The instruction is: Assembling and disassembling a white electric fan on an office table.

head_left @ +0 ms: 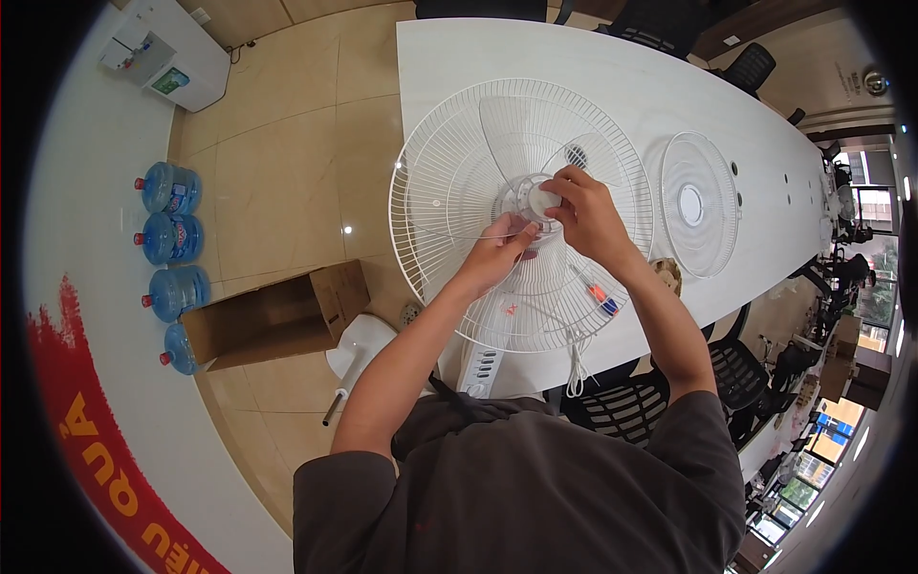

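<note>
A round white wire fan grille (442,287) lies over the near end of the white table, with clear fan blades (507,134) set in it. At their centre, my right hand (588,215) pinches a small white round cap (543,199) between thumb and fingers. My left hand (497,251) closes around the clear hub of the blades just below the cap, some of its fingers hidden beneath. Through the wires shows a tool with an orange and blue handle (603,300). A white panel with buttons (481,368) stands at the table's near edge.
Another wire grille (722,239) lies flat on the table (765,187) to the right. A white cord (578,368) hangs by the near edge. An open cardboard box (277,320), a white stand part (359,344) and several blue water bottles (172,239) are at the left. Black chairs (622,407) surround the table.
</note>
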`<state>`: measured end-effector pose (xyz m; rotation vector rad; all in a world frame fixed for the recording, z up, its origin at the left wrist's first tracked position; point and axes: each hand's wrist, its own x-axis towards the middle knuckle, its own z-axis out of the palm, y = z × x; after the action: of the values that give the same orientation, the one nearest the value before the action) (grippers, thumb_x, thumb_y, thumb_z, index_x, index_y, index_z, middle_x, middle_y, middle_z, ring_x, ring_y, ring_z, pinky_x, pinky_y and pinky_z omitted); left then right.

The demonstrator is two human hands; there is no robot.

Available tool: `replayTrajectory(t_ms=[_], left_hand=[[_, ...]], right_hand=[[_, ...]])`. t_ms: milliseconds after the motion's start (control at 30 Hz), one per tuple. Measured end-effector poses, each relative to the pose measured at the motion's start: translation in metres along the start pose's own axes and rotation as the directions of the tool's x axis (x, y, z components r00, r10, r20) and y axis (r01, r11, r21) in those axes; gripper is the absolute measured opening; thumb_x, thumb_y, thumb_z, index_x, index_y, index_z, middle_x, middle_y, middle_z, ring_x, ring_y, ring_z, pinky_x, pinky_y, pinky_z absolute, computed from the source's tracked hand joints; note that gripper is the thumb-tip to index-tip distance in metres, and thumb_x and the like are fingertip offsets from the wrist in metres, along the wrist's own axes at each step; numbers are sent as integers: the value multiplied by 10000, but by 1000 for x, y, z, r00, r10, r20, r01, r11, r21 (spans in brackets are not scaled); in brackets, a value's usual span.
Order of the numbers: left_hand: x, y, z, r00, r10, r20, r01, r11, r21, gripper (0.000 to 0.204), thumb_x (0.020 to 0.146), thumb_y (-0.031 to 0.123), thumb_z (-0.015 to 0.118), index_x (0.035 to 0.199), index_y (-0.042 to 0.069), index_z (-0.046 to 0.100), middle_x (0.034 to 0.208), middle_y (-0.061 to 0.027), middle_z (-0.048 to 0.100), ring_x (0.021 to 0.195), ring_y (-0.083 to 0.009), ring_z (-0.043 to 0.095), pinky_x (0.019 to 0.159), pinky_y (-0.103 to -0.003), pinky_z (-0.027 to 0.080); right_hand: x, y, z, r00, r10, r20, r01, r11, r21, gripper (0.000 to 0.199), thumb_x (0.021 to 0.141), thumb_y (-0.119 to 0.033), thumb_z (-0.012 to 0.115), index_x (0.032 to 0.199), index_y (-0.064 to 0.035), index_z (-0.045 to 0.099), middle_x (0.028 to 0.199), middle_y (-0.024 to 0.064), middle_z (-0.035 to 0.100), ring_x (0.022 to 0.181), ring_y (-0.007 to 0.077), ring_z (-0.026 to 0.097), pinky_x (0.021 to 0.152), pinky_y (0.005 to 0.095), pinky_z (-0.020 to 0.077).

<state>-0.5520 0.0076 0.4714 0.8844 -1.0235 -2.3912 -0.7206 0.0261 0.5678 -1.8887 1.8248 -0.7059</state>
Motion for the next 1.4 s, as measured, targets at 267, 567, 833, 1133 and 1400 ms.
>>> replayTrajectory(t_ms=[267, 567, 833, 1133, 1400], left_hand=[[0, -5, -4, 1000, 13, -17, -13, 1000, -20, 330, 1012, 262, 558, 1190, -13, 524, 1172, -110, 630, 1059, -174, 620, 896, -301, 540], [-2, -2, -2, 1000, 11, -4, -11, 1000, -28, 306, 1020, 237, 538, 1218, 4, 527, 1209, -119, 609, 1133, -203, 599, 981, -361, 523], [0, -3, -1, 1000, -1, -13, 1, 1000, -15, 326, 1017, 248, 547, 1249, 20, 532, 1221, -92, 595, 1147, -191, 590, 976, -352, 520], [3, -6, -1, 1000, 17, -5, -17, 1000, -5, 325, 1011, 260, 560, 1209, 3, 541, 1194, -88, 597, 1121, -175, 593, 940, -320, 533], [2, -4, 1, 1000, -1, -20, 1, 1000, 17, 301, 1010, 253, 561, 1180, 4, 547, 1184, -93, 599, 1121, -178, 594, 935, -324, 541]], right_hand=[[-2, 3, -7, 995, -70, 76, 71, 997, -8, 358, 746, 156, 641, 1062, -6, 683, 1035, 151, 635, 890, 317, 666, 727, 353, 553], [3, 30, -20, 992, 107, 65, -123, 943, 309, 340, 820, 34, 692, 1156, -9, 653, 960, 100, 662, 823, 181, 627, 768, 296, 520], [1, 35, -20, 950, 259, 174, -310, 854, 418, 309, 851, 58, 658, 1157, 16, 647, 970, 71, 663, 880, 123, 601, 800, 271, 509], [4, 11, -14, 997, -32, 76, 28, 998, 58, 329, 743, 149, 670, 1047, 22, 674, 1031, 151, 674, 871, 287, 678, 755, 333, 560], [7, -3, -16, 987, -82, 135, 93, 993, -78, 353, 717, 164, 668, 1025, -5, 703, 1071, 154, 645, 881, 319, 682, 739, 350, 569]])
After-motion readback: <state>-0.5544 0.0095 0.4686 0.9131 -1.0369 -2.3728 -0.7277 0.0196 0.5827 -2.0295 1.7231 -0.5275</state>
